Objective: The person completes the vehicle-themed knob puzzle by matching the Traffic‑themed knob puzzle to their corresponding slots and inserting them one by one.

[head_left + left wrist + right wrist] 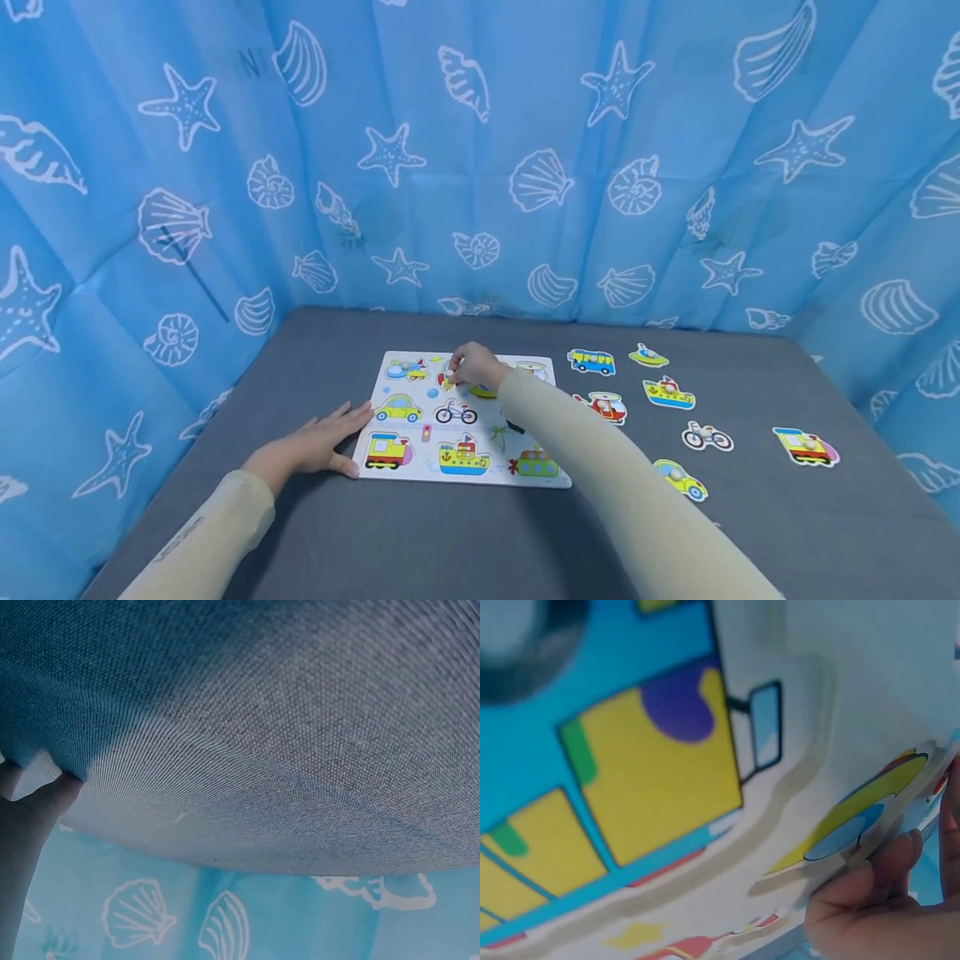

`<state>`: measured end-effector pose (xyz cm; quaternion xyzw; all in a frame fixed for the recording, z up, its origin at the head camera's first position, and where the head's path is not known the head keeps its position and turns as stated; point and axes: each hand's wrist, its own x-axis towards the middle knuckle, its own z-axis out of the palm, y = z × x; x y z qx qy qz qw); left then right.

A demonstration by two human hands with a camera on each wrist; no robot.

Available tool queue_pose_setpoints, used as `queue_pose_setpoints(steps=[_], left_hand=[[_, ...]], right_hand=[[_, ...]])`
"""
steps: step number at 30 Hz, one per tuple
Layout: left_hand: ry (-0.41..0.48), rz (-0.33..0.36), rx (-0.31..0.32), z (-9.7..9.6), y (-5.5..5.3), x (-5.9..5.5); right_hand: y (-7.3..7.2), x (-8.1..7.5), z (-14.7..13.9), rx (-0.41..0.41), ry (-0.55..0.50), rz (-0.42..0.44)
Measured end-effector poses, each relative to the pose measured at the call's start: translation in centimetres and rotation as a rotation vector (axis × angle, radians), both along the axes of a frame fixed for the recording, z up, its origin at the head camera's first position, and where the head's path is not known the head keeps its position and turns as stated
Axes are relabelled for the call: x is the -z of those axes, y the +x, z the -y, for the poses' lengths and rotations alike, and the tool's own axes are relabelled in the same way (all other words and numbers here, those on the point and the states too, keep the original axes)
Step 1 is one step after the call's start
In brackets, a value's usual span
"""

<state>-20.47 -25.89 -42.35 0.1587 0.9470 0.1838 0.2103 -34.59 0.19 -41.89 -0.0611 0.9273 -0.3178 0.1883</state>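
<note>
Pinching the rocket piece [446, 380], the right hand [476, 367] has thumb and fingers together over the board's far side, left of its middle; the visible part of the piece is red and yellow, the rest covered by fingers. Cannot tell which way its nose points or how its long axis lies. Left hand [322, 440] is palm down, fingers spread and touching the board's left edge, thumb at the near-left corner. Puzzle board [468, 478]: flat, rigid, white, rectangular, long axis running left-right, printed with bright vehicles; right wrist view shows shallow cut recesses following the outlines of the printed bus [630, 757] and UFO [870, 814]. Loose pieces are thin, flat, white-bordered cutouts, some with small round knobs, all right of the board: bus piece [592, 362] and helicopter piece [606, 407] nearest it, then UFO piece [648, 357], boat piece [669, 393], bicycle piece [707, 437], a yellow car piece [681, 480] slanting down to the right, and train piece [806, 447] farthest out, pink front end pointing away from the board. Table [337, 533] under the board has a grey woven cover, fine weave clear in the left wrist view. Beyond the board, blue curtain [495, 217], soft folds, white shell and starfish prints. Both sleeves cream, smooth fabric.
</note>
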Motion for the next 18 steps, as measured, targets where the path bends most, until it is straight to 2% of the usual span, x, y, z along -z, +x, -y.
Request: queue_pose_setpoints(steps=[5, 7, 18], left_hand=[[-0.005, 0.013, 0.003, 0.0, 0.0, 0.1], [-0.005, 0.012, 0.003, 0.0, -0.1, 0.2], [-0.005, 0.004, 0.008, 0.1, -0.4, 0.2]], right_hand=[[0.8, -0.6, -1.3, 0.103, -0.182, 0.057], [1.3, -1.1, -2.1, 0.125, -0.242, 0.055], [3.4, -3.7, -7.4, 0.121, -0.267, 0.014]])
